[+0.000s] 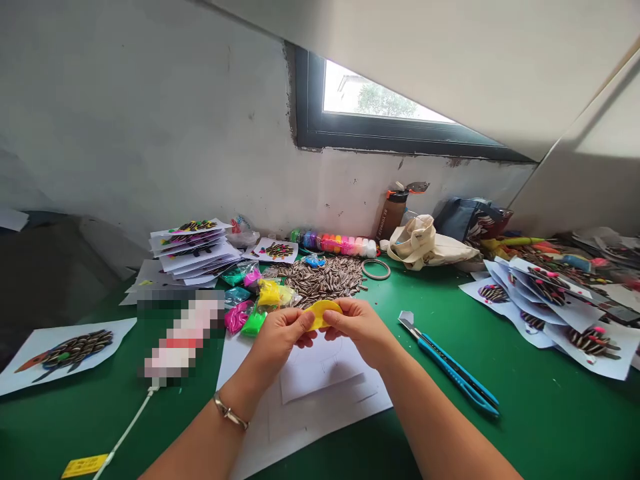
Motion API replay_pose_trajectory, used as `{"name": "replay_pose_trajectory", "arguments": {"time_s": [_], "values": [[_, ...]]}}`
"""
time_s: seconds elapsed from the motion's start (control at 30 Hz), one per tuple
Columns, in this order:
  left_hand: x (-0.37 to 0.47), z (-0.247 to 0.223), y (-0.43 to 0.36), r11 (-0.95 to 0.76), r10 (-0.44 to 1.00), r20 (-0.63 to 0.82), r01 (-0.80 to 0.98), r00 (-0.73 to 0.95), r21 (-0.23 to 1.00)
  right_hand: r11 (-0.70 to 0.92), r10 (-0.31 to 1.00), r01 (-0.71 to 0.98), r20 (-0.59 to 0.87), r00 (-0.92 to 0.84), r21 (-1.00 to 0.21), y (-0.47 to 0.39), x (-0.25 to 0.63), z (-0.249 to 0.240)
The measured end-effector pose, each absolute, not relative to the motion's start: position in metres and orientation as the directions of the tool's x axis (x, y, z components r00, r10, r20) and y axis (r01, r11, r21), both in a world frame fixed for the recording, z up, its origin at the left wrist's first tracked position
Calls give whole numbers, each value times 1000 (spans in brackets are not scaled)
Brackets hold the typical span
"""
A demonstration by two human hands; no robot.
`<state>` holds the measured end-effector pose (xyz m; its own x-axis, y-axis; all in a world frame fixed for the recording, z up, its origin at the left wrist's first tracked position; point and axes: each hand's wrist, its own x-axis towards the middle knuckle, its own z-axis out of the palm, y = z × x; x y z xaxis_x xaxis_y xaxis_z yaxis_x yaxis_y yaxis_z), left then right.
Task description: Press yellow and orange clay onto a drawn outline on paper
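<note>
A flattened piece of yellow modelling clay [323, 315] is pinched between my two hands, above the paper. My left hand [286, 328] grips its left side between thumb and fingers. On its right side, the thumb and fingers of my right hand [357, 327] are closed in the same way. Below lie white sheets of paper [320, 383] with faint pencil lines. Just beyond my hands are bags of coloured clay, among them a yellow bag [270, 292], a green bag [254, 324] and a magenta bag [238, 317].
Sunflower seeds [325, 275] are heaped behind my hands, beside a tape roll [376, 269]. A blue utility knife [453, 370] lies to the right, its tip toward the wall. Seed-decorated sheets are stacked at left [195, 257] and right [555, 300]. A brown bottle [393, 213] stands by the wall.
</note>
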<state>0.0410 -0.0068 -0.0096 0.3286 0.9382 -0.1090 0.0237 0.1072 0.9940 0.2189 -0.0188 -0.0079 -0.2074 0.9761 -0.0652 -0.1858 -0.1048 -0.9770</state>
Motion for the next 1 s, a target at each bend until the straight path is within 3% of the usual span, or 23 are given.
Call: {"name": "replay_pose_trajectory", "arguments": {"time_s": [0.27,0.5,1.0], "values": [[43,-4,-10,49,947,-67,66,313,997,-96,966,-220,-38,-255,-971,-20,218,-9],[43,-12,-8,170,936,-157,-12,315,985,-79,983,-230,-37,-181,-970,-18,219,-8],[40,-13,-4,114,929,-111,12,353,993,-117,960,-251,-44,-276,-961,-20,219,-4]]}}
